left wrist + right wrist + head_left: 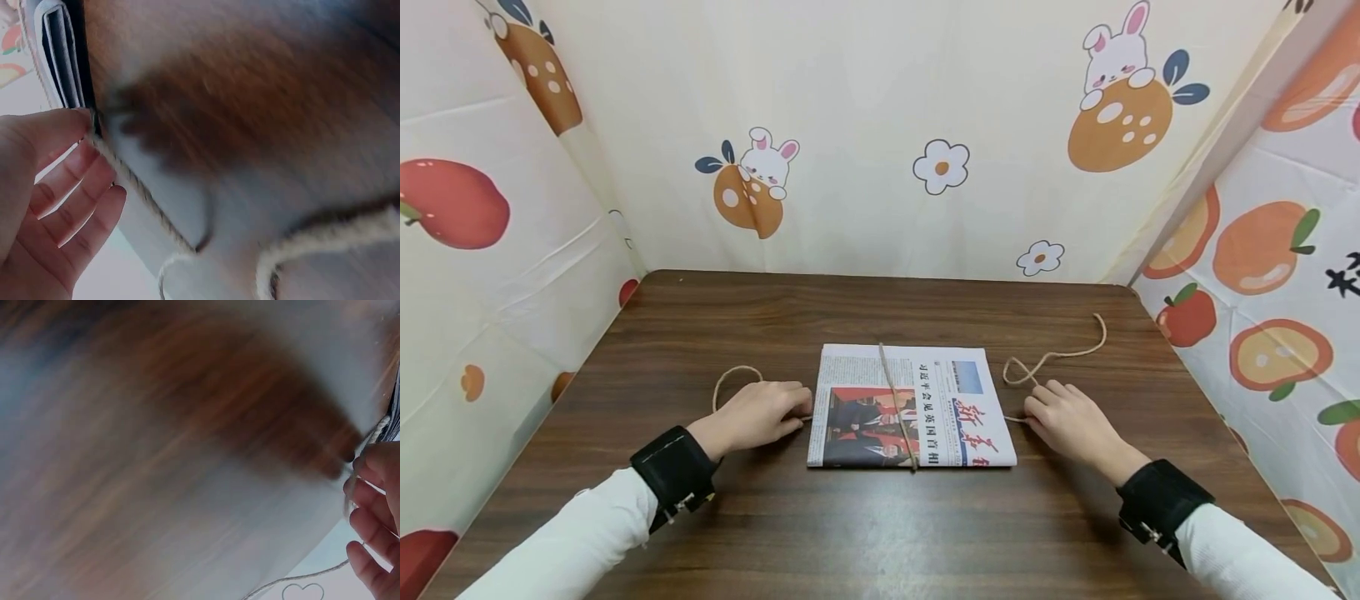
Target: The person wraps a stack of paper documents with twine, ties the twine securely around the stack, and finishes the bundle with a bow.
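Two white sleeves (568, 533) reach in from the near edge of the head view, each ending in a black wrist band (673, 473) above a bare hand. On the left, the hand (752, 414) is partly closed, thumb and forefinger pinching twine (898, 400) just beside the newspaper (955, 417), its other fingers loosely bent; whether it touches the paper I cannot tell. The right hand (1075, 423) is likewise half closed, pinching twine between thumb and fingertips, a little apart from the paper's right side. Between them the newspaper lies flat, folded into a thick, nearly rectangular pad with layered folds at its side, printed with a colour photo and red characters. The twine, tan, rough and twisted, crosses its top face at a slant from far edge to near edge; slack curls past both hands, the right tail longer. Brown wood-grain, faintly glossy, covers the surface (887, 542), which stretches in front of the paper and beyond it to a straight far edge with rounded corners. Behind hangs cream cloth (865, 92) printed with rabbits and flowers; fruit-patterned cloth (1273, 333) flanks the right.
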`<control>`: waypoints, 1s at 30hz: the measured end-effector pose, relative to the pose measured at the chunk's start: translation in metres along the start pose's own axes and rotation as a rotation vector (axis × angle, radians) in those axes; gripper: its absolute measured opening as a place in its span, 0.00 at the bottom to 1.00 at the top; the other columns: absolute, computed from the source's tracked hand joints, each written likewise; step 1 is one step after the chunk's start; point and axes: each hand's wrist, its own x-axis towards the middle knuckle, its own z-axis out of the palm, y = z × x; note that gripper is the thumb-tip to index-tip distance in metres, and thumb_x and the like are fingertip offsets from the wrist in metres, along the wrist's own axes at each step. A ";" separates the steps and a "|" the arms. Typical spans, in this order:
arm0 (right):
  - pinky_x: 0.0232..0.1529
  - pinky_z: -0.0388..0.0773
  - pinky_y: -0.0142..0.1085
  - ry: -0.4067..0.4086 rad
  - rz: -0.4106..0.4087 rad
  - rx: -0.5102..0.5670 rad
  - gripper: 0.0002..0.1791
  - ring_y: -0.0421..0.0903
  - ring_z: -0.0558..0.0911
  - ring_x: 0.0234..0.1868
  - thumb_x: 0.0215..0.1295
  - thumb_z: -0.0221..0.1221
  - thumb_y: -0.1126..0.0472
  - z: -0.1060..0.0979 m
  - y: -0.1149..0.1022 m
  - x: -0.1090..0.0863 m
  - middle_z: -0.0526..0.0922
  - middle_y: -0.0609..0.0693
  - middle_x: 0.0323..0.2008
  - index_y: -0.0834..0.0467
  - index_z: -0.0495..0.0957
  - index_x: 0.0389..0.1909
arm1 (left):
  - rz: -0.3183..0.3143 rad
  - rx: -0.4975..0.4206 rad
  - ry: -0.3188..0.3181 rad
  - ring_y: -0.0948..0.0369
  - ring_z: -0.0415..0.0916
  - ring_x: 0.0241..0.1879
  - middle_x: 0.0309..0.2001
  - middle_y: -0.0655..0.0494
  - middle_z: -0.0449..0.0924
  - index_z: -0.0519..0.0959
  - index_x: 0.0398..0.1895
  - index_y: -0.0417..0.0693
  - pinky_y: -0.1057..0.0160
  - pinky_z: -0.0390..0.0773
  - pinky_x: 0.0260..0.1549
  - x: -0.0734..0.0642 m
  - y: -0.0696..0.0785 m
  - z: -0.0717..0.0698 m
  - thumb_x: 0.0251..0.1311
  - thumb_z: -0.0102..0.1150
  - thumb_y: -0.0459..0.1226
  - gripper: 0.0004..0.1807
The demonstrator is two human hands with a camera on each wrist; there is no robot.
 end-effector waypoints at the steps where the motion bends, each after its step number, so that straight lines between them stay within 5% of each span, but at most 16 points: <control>1: 0.25 0.65 0.41 -0.001 0.004 -0.002 0.10 0.50 0.70 0.27 0.43 0.64 0.62 0.000 0.001 -0.001 0.70 0.50 0.23 0.56 0.71 0.21 | -0.006 -0.002 0.003 0.70 0.63 0.21 0.26 0.64 0.69 0.72 0.26 0.55 0.69 0.65 0.21 -0.001 -0.002 -0.001 0.50 0.64 0.37 0.09; 9: 0.24 0.67 0.42 0.000 0.014 -0.013 0.12 0.51 0.74 0.26 0.42 0.65 0.62 -0.003 0.002 -0.009 0.72 0.51 0.24 0.56 0.70 0.22 | -0.052 0.018 0.090 0.70 0.65 0.22 0.26 0.64 0.71 0.74 0.28 0.54 0.68 0.67 0.22 -0.015 -0.017 -0.017 0.49 0.65 0.35 0.08; 18: 0.26 0.73 0.44 -0.056 0.069 0.000 0.14 0.50 0.78 0.26 0.42 0.67 0.60 -0.008 -0.002 -0.013 0.73 0.48 0.22 0.55 0.69 0.22 | -0.285 0.041 0.069 0.64 0.71 0.27 0.28 0.61 0.74 0.76 0.28 0.52 0.62 0.70 0.23 -0.033 -0.038 -0.035 0.50 0.65 0.35 0.06; 24: 0.26 0.73 0.45 -0.075 0.077 0.018 0.12 0.49 0.77 0.24 0.43 0.66 0.60 -0.008 -0.004 -0.014 0.72 0.48 0.21 0.55 0.70 0.23 | -0.507 0.021 -0.034 0.59 0.70 0.24 0.27 0.54 0.74 0.76 0.32 0.44 0.59 0.68 0.21 -0.045 -0.053 -0.045 0.52 0.63 0.37 0.08; 30: 0.25 0.72 0.44 -0.052 0.074 0.019 0.11 0.50 0.76 0.25 0.45 0.64 0.61 -0.008 -0.004 -0.011 0.73 0.49 0.23 0.56 0.70 0.24 | -0.704 -0.098 -0.157 0.58 0.69 0.21 0.25 0.51 0.75 0.75 0.32 0.42 0.61 0.65 0.18 -0.052 -0.059 -0.046 0.55 0.59 0.43 0.12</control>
